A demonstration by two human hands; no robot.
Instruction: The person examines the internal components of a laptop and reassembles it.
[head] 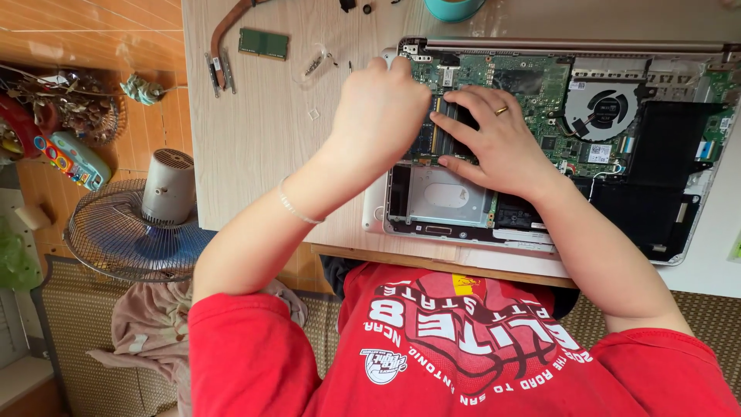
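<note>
An opened laptop (pixel 698 232) lies on the wooden table with its bottom cover off, showing a green mainboard (pixel 532 81), a round cooling fan (pixel 602 104) and a black battery (pixel 656 177). My left hand (pixel 378 108) rests over the board's left end, knuckles up, with its fingertips hidden beneath it. My right hand (pixel 498 143), which wears a ring, lies flat with its fingers spread. The index finger and thumb press on the dark memory slot (pixel 437 137) between both hands. An empty silver drive bay (pixel 448 197) sits just below the hands.
A loose green memory module (pixel 262 44), a copper heat pipe (pixel 222 35) and a small clear bag (pixel 312 63) lie on the table at upper left. A teal cup (pixel 451 8) stands at the far edge. On the floor at left are an electric fan (pixel 139 224), a toy (pixel 73 158) and a cloth (pixel 154 324).
</note>
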